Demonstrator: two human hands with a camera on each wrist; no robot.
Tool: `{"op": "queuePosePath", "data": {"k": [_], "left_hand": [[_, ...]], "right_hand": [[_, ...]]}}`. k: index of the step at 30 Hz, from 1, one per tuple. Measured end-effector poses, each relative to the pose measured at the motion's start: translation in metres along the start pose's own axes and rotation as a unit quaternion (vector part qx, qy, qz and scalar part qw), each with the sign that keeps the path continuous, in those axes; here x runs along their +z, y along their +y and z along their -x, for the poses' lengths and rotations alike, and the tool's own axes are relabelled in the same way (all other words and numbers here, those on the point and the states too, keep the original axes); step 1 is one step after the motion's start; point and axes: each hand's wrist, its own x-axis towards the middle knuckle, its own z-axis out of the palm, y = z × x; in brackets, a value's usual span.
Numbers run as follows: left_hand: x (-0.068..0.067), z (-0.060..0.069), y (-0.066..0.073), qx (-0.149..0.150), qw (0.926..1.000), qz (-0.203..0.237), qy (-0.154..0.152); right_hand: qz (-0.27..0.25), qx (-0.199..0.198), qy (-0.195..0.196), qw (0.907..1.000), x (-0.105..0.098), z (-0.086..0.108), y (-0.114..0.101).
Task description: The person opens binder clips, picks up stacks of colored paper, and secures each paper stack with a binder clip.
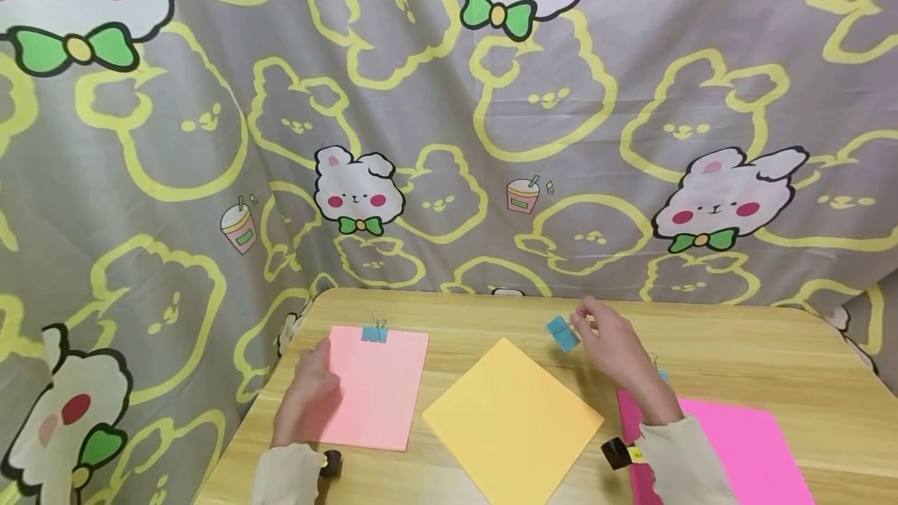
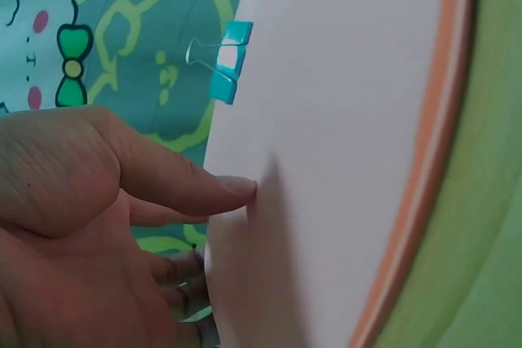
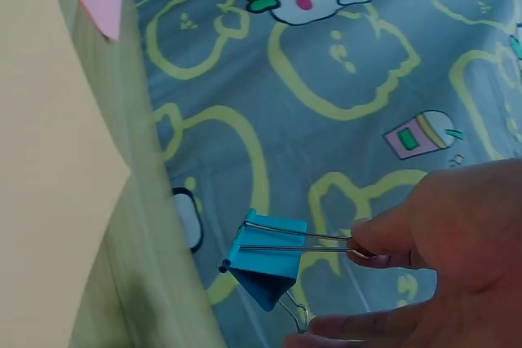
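A stack of light pink paper point(image 1: 375, 404) lies at the left of the table, with a blue binder clip point(image 1: 375, 334) on its top edge. My left hand point(image 1: 313, 376) grips the stack's left edge; in the left wrist view the thumb point(image 2: 232, 189) rests on the top sheet, the other fingers partly hidden at the edge. Another blue binder clip point(image 1: 563, 333) is held in the air by its wire handles in my right hand point(image 1: 613, 341). The right wrist view shows this clip point(image 3: 273, 250) with its jaws spread apart. Yellow-orange paper point(image 1: 512, 419) lies cornerwise between the hands.
Bright pink paper point(image 1: 744, 443) lies at the right under my right forearm, a blue binder clip point(image 1: 662, 375) at its upper edge, partly hidden by the arm. Behind the wooden table point(image 1: 463, 314) hangs a grey patterned curtain point(image 1: 449, 115).
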Motion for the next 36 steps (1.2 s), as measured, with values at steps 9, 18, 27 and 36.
{"op": "queuePosePath", "data": {"k": [9,18,27,36], "left_hand": [[0.003,0.002,0.009,-0.047,0.9983,-0.033,0.008],[0.005,0.006,0.022,-0.067,0.9953,-0.068,0.015],[0.004,0.006,0.047,-0.059,0.9931,-0.100,0.017],[0.008,0.017,0.106,-0.005,0.9961,-0.087,-0.014]], "right_hand": [[-0.007,0.007,0.007,0.9999,-0.028,0.018,0.002],[-0.001,0.005,-0.049,0.9988,-0.053,0.035,0.006],[-0.024,0.001,-0.090,0.9956,-0.072,0.044,0.018],[-0.066,-0.035,-0.109,0.9913,-0.078,0.051,0.029]]}}
